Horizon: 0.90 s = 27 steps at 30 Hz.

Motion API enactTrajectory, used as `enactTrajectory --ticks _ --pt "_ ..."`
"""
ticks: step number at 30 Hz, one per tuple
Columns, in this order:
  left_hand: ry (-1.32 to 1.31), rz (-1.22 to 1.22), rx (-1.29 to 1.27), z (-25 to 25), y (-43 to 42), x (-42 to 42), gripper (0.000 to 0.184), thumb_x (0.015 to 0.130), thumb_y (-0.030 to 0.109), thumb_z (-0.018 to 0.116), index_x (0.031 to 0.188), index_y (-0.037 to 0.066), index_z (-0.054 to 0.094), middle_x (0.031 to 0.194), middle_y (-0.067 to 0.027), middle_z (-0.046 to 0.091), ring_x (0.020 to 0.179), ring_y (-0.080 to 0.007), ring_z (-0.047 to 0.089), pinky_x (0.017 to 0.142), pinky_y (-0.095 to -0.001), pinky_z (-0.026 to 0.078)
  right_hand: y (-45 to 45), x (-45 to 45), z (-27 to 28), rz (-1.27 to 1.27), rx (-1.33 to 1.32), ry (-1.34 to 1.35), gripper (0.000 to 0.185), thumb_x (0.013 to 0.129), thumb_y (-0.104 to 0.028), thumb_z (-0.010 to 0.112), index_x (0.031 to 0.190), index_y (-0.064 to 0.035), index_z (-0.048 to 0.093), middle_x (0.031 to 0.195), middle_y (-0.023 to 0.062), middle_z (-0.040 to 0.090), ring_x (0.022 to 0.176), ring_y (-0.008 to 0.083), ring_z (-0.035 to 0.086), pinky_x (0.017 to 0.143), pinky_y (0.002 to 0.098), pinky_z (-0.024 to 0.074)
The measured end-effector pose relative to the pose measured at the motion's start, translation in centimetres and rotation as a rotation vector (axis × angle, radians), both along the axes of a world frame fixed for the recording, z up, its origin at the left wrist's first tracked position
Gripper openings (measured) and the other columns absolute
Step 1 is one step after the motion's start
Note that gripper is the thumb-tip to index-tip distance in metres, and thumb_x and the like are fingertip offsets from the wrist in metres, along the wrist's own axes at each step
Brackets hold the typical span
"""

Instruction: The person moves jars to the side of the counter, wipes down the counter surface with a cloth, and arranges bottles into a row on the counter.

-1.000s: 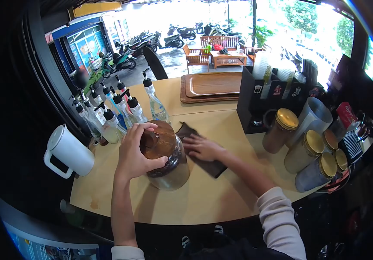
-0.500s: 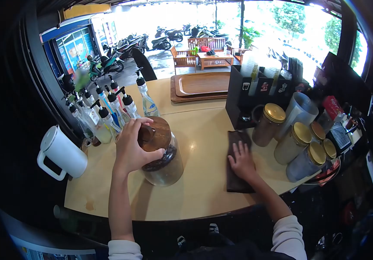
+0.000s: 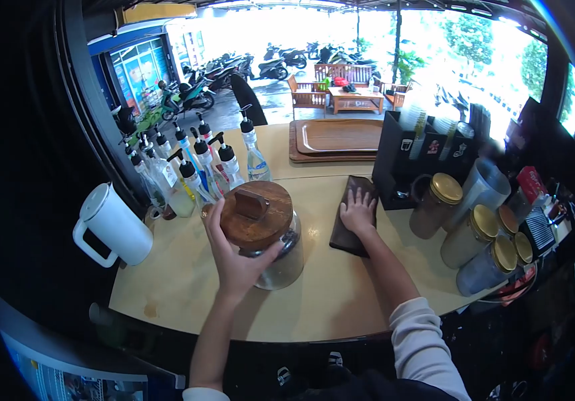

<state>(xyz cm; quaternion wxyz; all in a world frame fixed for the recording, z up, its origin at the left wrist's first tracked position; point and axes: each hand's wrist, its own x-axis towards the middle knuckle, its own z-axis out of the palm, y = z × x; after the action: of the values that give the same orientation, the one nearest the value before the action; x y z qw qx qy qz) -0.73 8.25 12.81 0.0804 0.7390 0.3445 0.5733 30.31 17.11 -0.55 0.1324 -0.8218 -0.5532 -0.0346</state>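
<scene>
A clear glass jar [image 3: 280,271] with a round wooden lid [image 3: 270,224] stands upright on the table, left of the middle. My left hand [image 3: 237,267] curls round its near left side just below the lid, thumb across the front and fingers partly hidden behind. The lid's block handle [image 3: 250,204] is uncovered. To the right, my right hand [image 3: 359,211] lies flat with spread fingers on a folded dark brown cloth [image 3: 349,239], pressed against the tabletop.
Pump bottles [image 3: 228,164] crowd the table's left side, near a white pitcher [image 3: 115,227]. Wooden trays [image 3: 341,137] lie at the back. A black cup holder [image 3: 389,157] and gold-lidded canisters [image 3: 427,214] stand on the right of the tabletop [image 3: 321,307].
My left hand has gone from the top of the lid down to the jar's side. My right hand has slid the cloth away from me and leftward. The view has shifted.
</scene>
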Motion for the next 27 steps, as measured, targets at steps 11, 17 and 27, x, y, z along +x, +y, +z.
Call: enactTrajectory --ticks 11,17,27 --pt "-0.26 -0.239 -0.353 -0.3 1.7 -0.4 0.126 0.051 0.014 0.09 0.144 0.007 0.006 0.136 -0.018 0.034 0.124 -0.0292 0.042 0.103 -0.0407 0.039 -3.2 1.0 -0.2 0.541 0.077 0.084 0.053 0.091 -0.044 0.042 0.138 -0.0198 0.041 0.148 0.0085 0.032 0.137 0.0337 0.025 0.112 0.0475 0.0189" --pt "-0.159 -0.188 -0.213 -2.1 3.5 -1.0 0.104 0.048 0.014 0.091 0.132 0.007 0.029 0.124 -0.0123 0.039 0.118 -0.0255 0.044 0.103 -0.0384 0.038 -5.1 -0.2 -0.8 0.44 0.005 -0.048 0.053 0.093 -0.041 0.038 0.142 -0.0212 0.034 0.15 0.0109 0.026 0.137 0.038 0.022 0.11 0.0544 0.0172" --pt "-0.283 -0.131 -0.123 -1.6 -0.1 -2.7 0.096 0.043 0.013 0.09 0.123 0.009 0.036 0.118 -0.0074 0.039 0.114 -0.0219 0.043 0.1 -0.0369 0.038 4.1 0.1 0.2 0.109 -0.033 0.06 0.057 0.09 -0.04 0.038 0.143 -0.0194 0.031 0.152 0.0106 0.019 0.138 0.0397 0.017 0.11 0.0568 0.0156"
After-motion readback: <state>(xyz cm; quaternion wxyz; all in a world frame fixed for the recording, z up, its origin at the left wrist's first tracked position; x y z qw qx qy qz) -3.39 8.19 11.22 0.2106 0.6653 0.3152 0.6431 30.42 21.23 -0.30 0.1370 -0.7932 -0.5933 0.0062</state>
